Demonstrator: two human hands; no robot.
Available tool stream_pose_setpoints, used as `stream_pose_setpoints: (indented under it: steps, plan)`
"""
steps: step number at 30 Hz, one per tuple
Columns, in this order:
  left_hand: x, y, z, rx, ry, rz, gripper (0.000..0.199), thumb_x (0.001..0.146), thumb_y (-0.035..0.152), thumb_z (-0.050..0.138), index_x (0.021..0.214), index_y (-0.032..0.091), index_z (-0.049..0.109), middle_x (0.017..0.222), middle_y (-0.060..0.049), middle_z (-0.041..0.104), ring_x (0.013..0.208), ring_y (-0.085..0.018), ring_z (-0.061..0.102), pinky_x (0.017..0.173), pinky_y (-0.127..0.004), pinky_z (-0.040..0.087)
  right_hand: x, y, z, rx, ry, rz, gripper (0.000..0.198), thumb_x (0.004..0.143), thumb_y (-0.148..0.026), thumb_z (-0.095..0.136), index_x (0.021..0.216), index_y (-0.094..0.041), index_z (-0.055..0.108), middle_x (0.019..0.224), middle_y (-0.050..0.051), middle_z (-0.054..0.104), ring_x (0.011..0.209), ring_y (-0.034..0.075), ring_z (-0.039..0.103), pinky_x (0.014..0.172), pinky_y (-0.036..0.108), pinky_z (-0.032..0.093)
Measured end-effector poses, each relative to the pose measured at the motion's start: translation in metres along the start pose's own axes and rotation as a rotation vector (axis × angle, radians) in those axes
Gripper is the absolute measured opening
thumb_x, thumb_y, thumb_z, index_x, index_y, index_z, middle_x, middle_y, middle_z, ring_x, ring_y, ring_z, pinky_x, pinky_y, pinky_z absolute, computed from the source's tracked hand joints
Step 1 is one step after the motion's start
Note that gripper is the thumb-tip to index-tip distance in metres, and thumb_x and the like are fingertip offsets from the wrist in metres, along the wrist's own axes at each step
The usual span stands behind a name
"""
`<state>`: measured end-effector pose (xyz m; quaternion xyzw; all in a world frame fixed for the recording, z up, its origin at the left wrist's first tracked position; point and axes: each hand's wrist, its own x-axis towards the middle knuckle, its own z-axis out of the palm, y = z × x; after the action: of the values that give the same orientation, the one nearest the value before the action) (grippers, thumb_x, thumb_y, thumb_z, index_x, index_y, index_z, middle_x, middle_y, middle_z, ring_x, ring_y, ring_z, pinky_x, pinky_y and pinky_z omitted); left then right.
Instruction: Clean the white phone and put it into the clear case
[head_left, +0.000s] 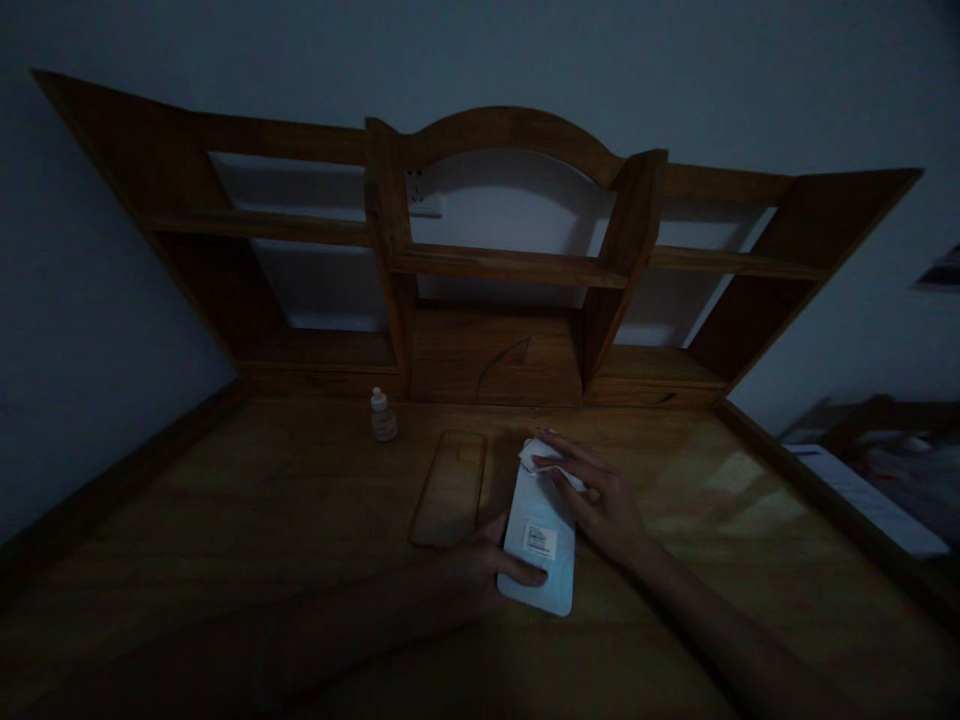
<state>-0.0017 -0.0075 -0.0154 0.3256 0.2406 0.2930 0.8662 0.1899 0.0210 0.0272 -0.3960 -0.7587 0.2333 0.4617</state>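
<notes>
My left hand (491, 570) grips the lower part of a pale blue phone (534, 510), thumb across its surface. A white label with a barcode (541, 541) sticks to the face turned up towards me. With bent fingers my right hand (600, 495) presses a crumpled white tissue (534, 455) against the phone's upper end. Part of the tissue is hidden under those fingers. Left of the phone, a clear phone case (450, 485) lies flat on the wooden desk (300, 500).
A small bottle with a white cap (383, 418) stands further back, left of the case. Behind the desk rises a wooden shelf unit (510, 265) against the wall. Off the desk's right edge lies a white flat object (862, 495). The light is dim.
</notes>
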Motion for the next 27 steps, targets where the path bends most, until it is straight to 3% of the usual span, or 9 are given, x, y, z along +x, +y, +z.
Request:
stream_pose_setpoints:
  steps: [10, 17, 27]
  plan:
    - [0.0003, -0.0011, -0.0008, -0.031, 0.005, -0.011, 0.062, 0.061, -0.001, 0.075, 0.116, 0.020, 0.058, 0.108, -0.008, 0.070, 0.108, -0.028, 0.063, 0.093, -0.041, 0.048, 0.0012, -0.0023, 0.0012, -0.069, -0.085, 0.007, 0.030, 0.099, -0.033, 0.047, 0.121, -0.034, 0.067, 0.148, 0.001, 0.048, 0.141, 0.028, 0.036, 0.115, 0.052, 0.030]
    - [0.0021, -0.0005, -0.0006, -0.041, 0.009, -0.019, 0.070, 0.057, -0.003, 0.076, 0.121, 0.020, 0.055, 0.108, -0.008, 0.070, 0.103, -0.026, 0.065, 0.089, -0.039, 0.050, -0.0001, -0.0002, 0.0035, -0.030, -0.034, 0.034, 0.027, 0.099, -0.033, 0.047, 0.115, -0.033, 0.069, 0.144, 0.002, 0.051, 0.137, 0.028, 0.040, 0.113, 0.051, 0.033]
    - [0.0013, -0.0009, -0.0019, -0.038, 0.025, -0.048, 0.063, 0.059, -0.002, 0.076, 0.117, 0.016, 0.059, 0.109, -0.010, 0.069, 0.104, -0.027, 0.065, 0.091, -0.040, 0.050, 0.0012, 0.0028, 0.0011, -0.040, 0.031, 0.042, 0.026, 0.099, -0.030, 0.047, 0.103, -0.028, 0.072, 0.137, 0.004, 0.056, 0.128, 0.027, 0.050, 0.107, 0.047, 0.037]
